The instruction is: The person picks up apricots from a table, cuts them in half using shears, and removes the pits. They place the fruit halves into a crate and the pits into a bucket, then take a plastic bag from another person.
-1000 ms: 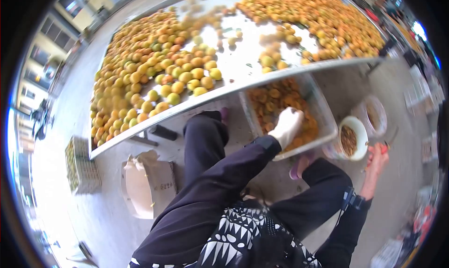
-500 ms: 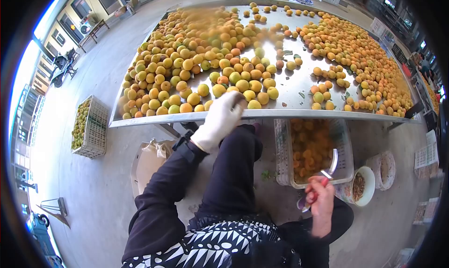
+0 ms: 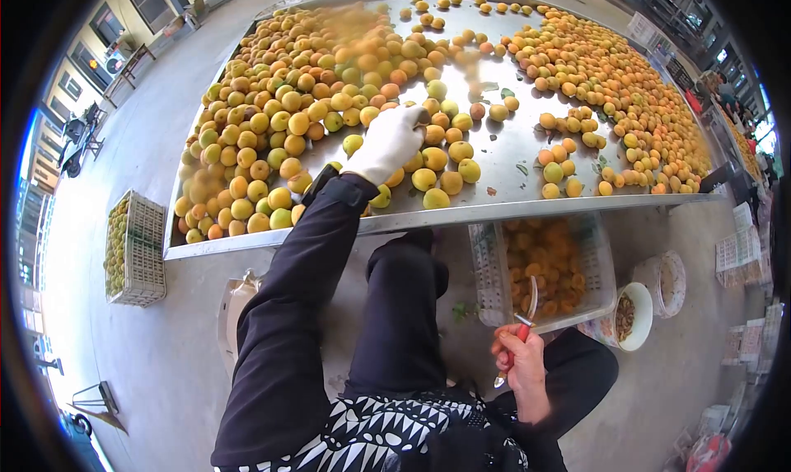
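Observation:
My left hand (image 3: 393, 144), in a white glove, reaches over the metal table among the apricots (image 3: 424, 179). Its fingers are curled down at the fruit, and what lies under them is hidden. My right hand (image 3: 523, 363), bare, is closed around a red-handled tool (image 3: 519, 342) with a curved metal end, held up over my right knee. Just beyond that tool stands a plastic crate (image 3: 616, 284) holding orange apricot pieces (image 3: 548, 262), blurred in part.
The metal table (image 3: 503, 160) has a raised rim, with apricots heaped left and right. Right of the crate stand a bucket (image 3: 643, 311) with brown bits and another pale bucket (image 3: 671, 278). A crate of greenish fruit (image 3: 140, 253) sits on the floor at left.
My left hand has moved from the table's near rim farther in among the apricots. My right hand has shifted left and slightly down with the tool. The whole view has turned a little.

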### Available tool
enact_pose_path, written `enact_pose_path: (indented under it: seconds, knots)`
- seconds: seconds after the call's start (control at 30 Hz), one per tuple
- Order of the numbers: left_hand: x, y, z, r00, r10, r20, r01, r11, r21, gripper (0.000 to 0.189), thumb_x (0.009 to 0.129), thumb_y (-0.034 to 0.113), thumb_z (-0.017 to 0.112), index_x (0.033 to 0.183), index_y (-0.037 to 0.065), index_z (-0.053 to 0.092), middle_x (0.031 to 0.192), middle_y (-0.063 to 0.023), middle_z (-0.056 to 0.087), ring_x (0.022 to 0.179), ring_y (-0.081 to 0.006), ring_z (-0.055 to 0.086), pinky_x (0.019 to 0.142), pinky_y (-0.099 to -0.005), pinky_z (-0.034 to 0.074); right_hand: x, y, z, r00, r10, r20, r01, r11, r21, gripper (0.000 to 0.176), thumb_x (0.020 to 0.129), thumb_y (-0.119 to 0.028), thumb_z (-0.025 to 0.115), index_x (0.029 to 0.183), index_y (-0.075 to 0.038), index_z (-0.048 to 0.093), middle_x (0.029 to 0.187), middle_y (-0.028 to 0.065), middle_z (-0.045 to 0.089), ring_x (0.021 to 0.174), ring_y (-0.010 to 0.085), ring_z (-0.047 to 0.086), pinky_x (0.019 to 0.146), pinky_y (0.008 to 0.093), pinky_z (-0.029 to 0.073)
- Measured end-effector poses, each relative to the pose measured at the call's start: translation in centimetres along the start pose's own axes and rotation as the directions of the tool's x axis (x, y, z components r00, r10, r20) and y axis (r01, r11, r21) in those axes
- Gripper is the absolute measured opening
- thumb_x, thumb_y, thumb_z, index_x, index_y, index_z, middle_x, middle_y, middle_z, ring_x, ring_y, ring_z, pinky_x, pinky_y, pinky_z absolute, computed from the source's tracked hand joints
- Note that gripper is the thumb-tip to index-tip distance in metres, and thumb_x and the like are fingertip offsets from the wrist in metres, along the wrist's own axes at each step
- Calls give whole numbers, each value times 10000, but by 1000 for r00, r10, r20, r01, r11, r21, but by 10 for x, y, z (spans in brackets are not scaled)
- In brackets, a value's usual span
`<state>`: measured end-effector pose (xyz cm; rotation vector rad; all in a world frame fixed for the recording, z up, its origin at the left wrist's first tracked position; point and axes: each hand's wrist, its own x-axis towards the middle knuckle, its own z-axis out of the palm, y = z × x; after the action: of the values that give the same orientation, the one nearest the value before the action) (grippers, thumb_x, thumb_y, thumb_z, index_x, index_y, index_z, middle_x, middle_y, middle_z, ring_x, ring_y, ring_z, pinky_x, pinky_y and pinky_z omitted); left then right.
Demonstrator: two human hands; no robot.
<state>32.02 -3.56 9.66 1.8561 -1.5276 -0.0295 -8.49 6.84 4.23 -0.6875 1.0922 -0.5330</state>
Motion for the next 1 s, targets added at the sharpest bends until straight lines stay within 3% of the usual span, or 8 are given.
enact_pose_path:
  seconds: [0.07, 0.13, 0.2, 0.37, 0.63, 0.7, 0.8, 1.0]
  knots:
    - [16, 0, 21, 999, -12, 43, 2, 975, 222, 203, 820, 154, 635, 987, 46, 677, 950, -170, 678, 899, -352, 649, 795, -421, 511, 1, 2, 3, 999, 0, 41, 1, 1000, -27, 90, 883, -98, 635, 896, -13, 610, 650, 72, 610, 435, 54, 460, 381, 189, 336]
    - [28, 3, 29, 999, 47, 18, -49, 970, 236, 225, 791, 186, 656, 962, 43, 687, 924, -182, 680, 887, -351, 655, 783, -431, 518, 1, 2, 3, 999, -9, 34, 10, 1000, -23, 95, 881, -102, 636, 894, -12, 611, 651, 71, 610, 438, 50, 459, 385, 188, 337]
    - [38, 6, 37, 970, -127, 208, 18, 889, 458, 247, 763, 220, 692, 933, 41, 697, 890, -191, 678, 876, -349, 660, 765, -434, 523, 1, 1, 2, 1000, 4, 7, -3, 999, -45, 97, 881, -102, 634, 891, -10, 608, 653, 70, 610, 440, 49, 458, 390, 185, 339]
    - [42, 13, 44, 968, -101, 229, -44, 832, 552, 253, 724, 256, 729, 857, 41, 717, 882, -179, 685, 872, -336, 672, 739, -442, 530, 5, 5, -4, 1000, -4, -19, 4, 1000, -25, 99, 882, -105, 633, 892, -10, 608, 652, 66, 610, 442, 47, 459, 393, 183, 340]
    - [47, 1, 34, 959, -85, 271, -46, 895, 444, 302, 764, 311, 709, 894, 38, 713, 861, -180, 689, 848, -338, 674, 763, -414, 525, 4, 6, 1, 1000, 16, -4, -16, 1000, -8, 96, 882, -103, 635, 892, -11, 608, 653, 65, 610, 440, 48, 459, 392, 184, 340]
    - [52, -6, 22, 954, -75, 289, 11, 976, 216, 301, 802, 301, 693, 952, 41, 710, 884, -188, 693, 861, -328, 675, 772, -400, 520, 3, 7, -1, 1000, 7, -12, -7, 1000, -4, 94, 881, -100, 638, 896, -11, 609, 651, 65, 610, 439, 49, 460, 392, 184, 340]
    - [57, -12, -15, 973, -102, 209, 85, 992, 90, 285, 855, 267, 664, 1004, 26, 695, 894, -189, 692, 841, -298, 673, 772, -377, 514, 1, 7, -5, 1000, 8, -19, -8, 1000, 1, 89, 881, -95, 637, 897, -12, 610, 651, 67, 611, 438, 51, 462, 391, 184, 339]
    - [37, -32, -73, 980, -137, 143, 116, 982, 151, 266, 866, 221, 653, 1006, -4, 672, 970, -172, 681, 825, -250, 666, 749, -356, 510, 9, 9, -9, 1000, 26, 4, -26, 1000, -8, 89, 886, -100, 641, 894, -16, 612, 650, 65, 611, 437, 54, 466, 387, 186, 346]
